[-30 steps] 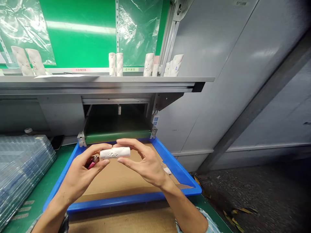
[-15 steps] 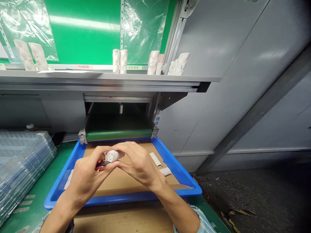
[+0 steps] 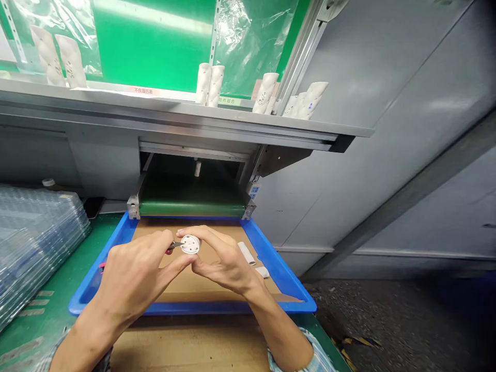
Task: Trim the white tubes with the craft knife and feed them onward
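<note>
My right hand (image 3: 225,258) grips a short white plastic tube (image 3: 190,245) between thumb and fingers. Its round end face, pierced by several small holes, is turned toward me. My left hand (image 3: 135,268) is closed around a red-handled hand tool (image 3: 177,244). The tool's dark pointed metal tip meets the end face's left side, and a bit of red handle sticks out behind the hand. Whether it is scissors or nippers I cannot tell. My left thumb reaches the tube's lower rim. Both hands are above a blue tray (image 3: 201,308) lined with brown cardboard.
Two white tubes (image 3: 246,253) lie at the tray's right side. Behind it is a green conveyor belt (image 3: 194,196) carrying a small white piece (image 3: 198,169). Stacked clear plastic trays (image 3: 39,243) stand left. A metal shelf (image 3: 174,111) holding white wrapped cylinders (image 3: 265,93) crosses above.
The tube has turned so its end face points at me more squarely. My left hand has rolled palm-down, and the tool tip now reaches onto that face. The camera view has tilted.
</note>
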A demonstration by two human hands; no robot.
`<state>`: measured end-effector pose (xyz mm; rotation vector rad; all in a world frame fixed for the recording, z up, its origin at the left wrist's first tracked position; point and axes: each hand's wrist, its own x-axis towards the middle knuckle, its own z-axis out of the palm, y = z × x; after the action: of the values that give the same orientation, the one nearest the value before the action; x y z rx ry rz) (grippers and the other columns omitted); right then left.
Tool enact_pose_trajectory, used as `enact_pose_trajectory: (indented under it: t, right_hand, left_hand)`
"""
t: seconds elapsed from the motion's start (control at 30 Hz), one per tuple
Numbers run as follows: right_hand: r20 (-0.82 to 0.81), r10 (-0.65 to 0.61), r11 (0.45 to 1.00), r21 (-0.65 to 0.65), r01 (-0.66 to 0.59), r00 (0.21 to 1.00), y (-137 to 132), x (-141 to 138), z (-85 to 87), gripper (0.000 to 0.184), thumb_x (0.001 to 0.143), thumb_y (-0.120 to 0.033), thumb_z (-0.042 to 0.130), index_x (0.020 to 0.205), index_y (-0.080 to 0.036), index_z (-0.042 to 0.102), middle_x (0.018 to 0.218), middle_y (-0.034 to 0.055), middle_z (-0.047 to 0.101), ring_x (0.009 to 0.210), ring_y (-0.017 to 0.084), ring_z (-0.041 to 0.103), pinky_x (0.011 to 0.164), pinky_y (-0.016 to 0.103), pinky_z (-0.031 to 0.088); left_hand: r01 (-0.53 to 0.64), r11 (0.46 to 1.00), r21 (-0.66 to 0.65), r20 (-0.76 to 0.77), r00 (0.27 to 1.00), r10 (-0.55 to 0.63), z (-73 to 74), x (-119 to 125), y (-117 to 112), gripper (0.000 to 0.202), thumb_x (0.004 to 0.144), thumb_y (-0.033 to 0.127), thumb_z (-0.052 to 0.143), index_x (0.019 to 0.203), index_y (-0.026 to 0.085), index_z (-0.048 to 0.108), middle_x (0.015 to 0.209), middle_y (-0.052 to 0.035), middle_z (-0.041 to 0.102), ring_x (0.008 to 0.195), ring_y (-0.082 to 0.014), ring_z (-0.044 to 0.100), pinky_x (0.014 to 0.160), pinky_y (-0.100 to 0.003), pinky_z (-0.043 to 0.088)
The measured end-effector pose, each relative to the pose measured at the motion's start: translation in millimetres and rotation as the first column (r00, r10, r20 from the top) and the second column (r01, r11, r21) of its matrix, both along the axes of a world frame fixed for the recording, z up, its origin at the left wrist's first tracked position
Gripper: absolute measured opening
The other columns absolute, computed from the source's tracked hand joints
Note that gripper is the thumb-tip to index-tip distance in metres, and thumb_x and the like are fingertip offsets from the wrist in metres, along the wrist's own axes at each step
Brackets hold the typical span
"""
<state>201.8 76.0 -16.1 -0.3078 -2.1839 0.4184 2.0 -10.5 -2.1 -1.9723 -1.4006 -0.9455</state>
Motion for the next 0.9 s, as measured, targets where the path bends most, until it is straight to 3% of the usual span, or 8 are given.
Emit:
enact_pose_trajectory:
  t: [0.2, 0.43, 0.63, 0.9]
  right_hand:
    - [0.012, 0.047, 0.999, 0.01, -0.047, 0.999, -0.5, 0.7, 0.0, 0.035, 0.102, -0.017, 0.066, 0.137, -0.024, 0.066, 0.125, 0.0091, 0.081, 0.115, 0.025, 0.079, 0.101, 0.035, 0.066]
    - [0.002, 0.056, 0.998, 0.038, -0.056, 0.998, -0.7, 0.1, 1.6, 0.034, 0.103, -0.017, 0.065, 0.136, -0.024, 0.066, 0.123, 0.0083, 0.081, 0.113, 0.024, 0.079, 0.1, 0.035, 0.066]
    - [0.005, 0.04, 0.998, 0.039, -0.04, 0.999, -2.5, 1.6, 2.3, 0.041, 0.102, -0.015, 0.064, 0.142, -0.025, 0.065, 0.127, 0.0091, 0.08, 0.116, 0.025, 0.079, 0.103, 0.037, 0.066]
    - [0.01, 0.04, 0.997, 0.065, -0.041, 0.999, -2.5, 2.2, 3.0, 0.044, 0.104, -0.015, 0.064, 0.147, -0.025, 0.064, 0.13, 0.0103, 0.079, 0.118, 0.025, 0.078, 0.105, 0.038, 0.065]
  left_hand:
    - [0.004, 1.0, -0.025, -0.012, 1.0, -0.004, -0.1, 0.6, 0.5, 0.055, 0.116, 0.059, 0.036, 0.086, 0.023, 0.065, 0.072, 0.0009, 0.076, 0.057, -0.0157, 0.07, 0.052, -0.03, 0.033]
    - [-0.024, 0.999, -0.022, -0.075, 0.997, 0.022, 1.2, 1.5, -3.0, 0.059, 0.117, 0.056, 0.032, 0.079, 0.023, 0.062, 0.061, 0.0012, 0.063, 0.052, -0.0169, 0.062, 0.052, -0.033, 0.03]
    - [-0.039, 0.999, -0.023, -0.087, 0.996, 0.037, -1.3, 1.1, -4.9, 0.055, 0.117, 0.054, 0.035, 0.083, 0.024, 0.065, 0.064, 0.0003, 0.065, 0.058, -0.0183, 0.063, 0.054, -0.034, 0.028]
    - [0.043, 0.993, -0.106, -0.001, 0.999, -0.043, -2.0, 1.1, -5.3, 0.049, 0.117, 0.051, 0.039, 0.086, 0.023, 0.065, 0.068, 0.0005, 0.068, 0.055, -0.0173, 0.061, 0.055, -0.033, 0.031]
